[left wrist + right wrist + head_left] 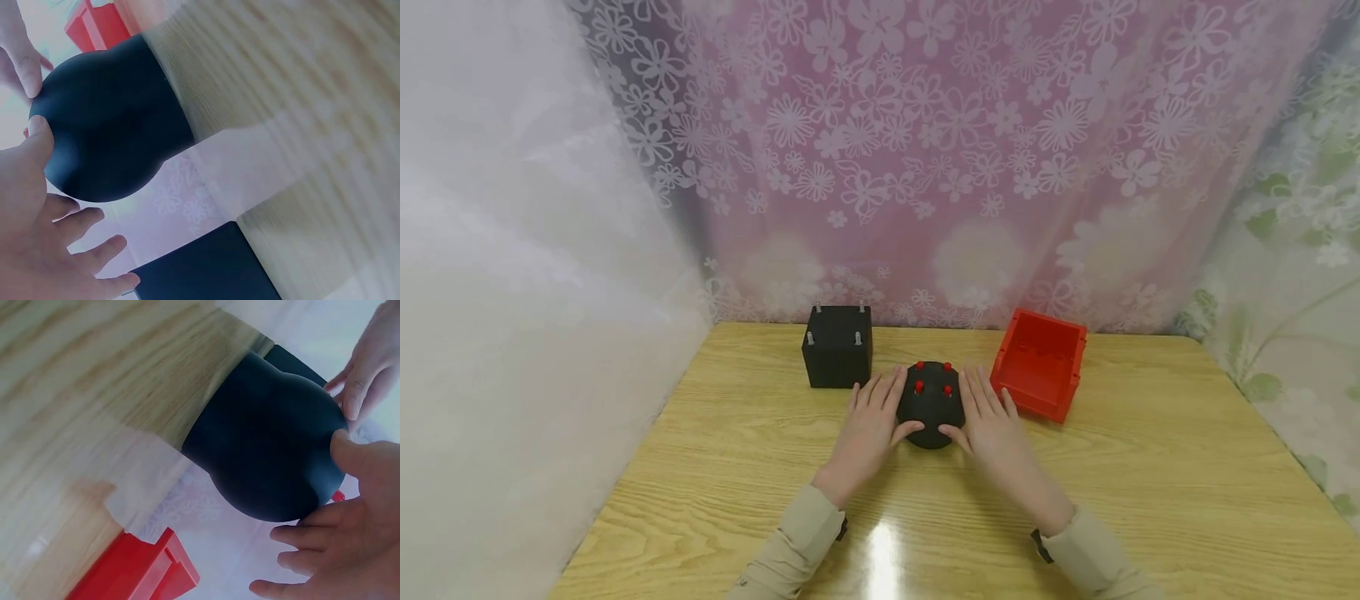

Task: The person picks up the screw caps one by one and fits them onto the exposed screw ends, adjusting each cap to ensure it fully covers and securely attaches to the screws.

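A black rounded object (931,423) with a bulging upper part and a narrower foot stands upright on the table. Red pegs (947,390) stick up from its top. My left hand (867,427) touches its left side with fingers straight and spread, the thumb (37,128) lying on the near face of the bulge. Opposite, my right hand (1000,429) lies along the right side in the same way, its thumb (345,453) against the bulge. Both hands' outer fingers stand off from the surface.
Behind my left hand is a black box (837,362) with metal pins (810,338) at its top corners. A red open bin (1041,371) sits turned at an angle just beyond my right hand. Flowered curtains (925,167) border the wooden table (700,467) at the back and sides.
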The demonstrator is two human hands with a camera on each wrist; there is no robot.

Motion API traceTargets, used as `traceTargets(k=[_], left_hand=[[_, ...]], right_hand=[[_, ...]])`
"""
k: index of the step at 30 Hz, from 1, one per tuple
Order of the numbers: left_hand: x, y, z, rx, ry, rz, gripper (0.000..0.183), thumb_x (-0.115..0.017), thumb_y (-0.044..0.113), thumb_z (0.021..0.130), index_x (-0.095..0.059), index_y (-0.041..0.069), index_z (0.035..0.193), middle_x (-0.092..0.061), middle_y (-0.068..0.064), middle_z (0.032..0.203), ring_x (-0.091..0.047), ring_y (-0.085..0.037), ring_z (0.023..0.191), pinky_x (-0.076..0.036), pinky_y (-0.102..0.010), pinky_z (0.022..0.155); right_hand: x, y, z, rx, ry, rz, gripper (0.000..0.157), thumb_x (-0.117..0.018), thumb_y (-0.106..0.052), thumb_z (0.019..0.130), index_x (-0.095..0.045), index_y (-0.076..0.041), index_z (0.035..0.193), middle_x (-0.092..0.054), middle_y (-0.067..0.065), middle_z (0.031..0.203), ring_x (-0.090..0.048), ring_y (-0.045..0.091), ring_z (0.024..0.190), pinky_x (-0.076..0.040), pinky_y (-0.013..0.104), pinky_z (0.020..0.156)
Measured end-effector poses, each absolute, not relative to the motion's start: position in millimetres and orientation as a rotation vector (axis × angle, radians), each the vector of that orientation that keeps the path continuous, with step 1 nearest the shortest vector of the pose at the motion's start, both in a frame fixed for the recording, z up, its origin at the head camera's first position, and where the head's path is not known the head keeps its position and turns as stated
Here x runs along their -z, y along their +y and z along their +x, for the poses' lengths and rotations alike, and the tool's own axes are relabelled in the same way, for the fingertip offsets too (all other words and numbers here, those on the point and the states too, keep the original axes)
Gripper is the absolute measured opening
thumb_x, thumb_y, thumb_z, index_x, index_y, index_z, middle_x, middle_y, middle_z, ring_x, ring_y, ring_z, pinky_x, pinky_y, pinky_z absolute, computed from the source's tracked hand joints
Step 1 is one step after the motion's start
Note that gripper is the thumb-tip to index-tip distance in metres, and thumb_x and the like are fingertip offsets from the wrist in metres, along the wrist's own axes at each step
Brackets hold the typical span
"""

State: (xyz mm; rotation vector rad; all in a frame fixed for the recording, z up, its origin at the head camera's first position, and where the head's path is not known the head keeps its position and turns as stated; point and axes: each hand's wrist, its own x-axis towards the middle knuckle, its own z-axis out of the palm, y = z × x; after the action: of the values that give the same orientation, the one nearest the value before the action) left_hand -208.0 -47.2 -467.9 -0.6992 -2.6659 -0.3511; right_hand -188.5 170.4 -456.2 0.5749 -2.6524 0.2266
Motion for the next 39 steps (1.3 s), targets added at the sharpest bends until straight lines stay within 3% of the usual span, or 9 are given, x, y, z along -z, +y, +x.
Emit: traceTargets(k=[8,20,39], left_hand=[[466,-43,-206,0.328,-2.664,-0.685,0.085,-0.055,0.054,0.098,-0.027,0.005,0.16,-0.047,-0.014,0.154,-0.04,-0.035,0.145,-0.032,-0.06,0.116],[465,-39,-207,0.265,-2.661,-0.672,0.086,-0.054,0.056,0.097,-0.028,0.003,0.16,-0.046,-0.013,0.155,-0.04,-0.034,0.145,-0.032,-0.058,0.117],[470,-31,-219,0.178,-2.599,-0.608,0.085,-0.056,0.055,0.097,-0.033,0.001,0.157,-0.046,-0.012,0.156,-0.044,-0.033,0.142,-0.038,-0.056,0.114]], right_hand=[[461,169,-191,-0.085,-2.609,0.55,0.089,-0.075,-0.044,0.09,-0.04,0.011,0.15,-0.049,0.025,0.149,-0.044,0.039,0.142,-0.039,0.064,0.109],[466,170,-194,-0.026,-2.47,0.615,0.092,-0.079,-0.041,0.083,-0.042,0.015,0.146,-0.054,0.029,0.142,-0.056,0.041,0.13,-0.047,0.062,0.102],[465,172,-210,-0.012,-2.427,0.636,0.089,-0.081,-0.039,0.082,-0.047,0.016,0.142,-0.059,0.03,0.135,-0.061,0.041,0.122,-0.052,0.058,0.097]])
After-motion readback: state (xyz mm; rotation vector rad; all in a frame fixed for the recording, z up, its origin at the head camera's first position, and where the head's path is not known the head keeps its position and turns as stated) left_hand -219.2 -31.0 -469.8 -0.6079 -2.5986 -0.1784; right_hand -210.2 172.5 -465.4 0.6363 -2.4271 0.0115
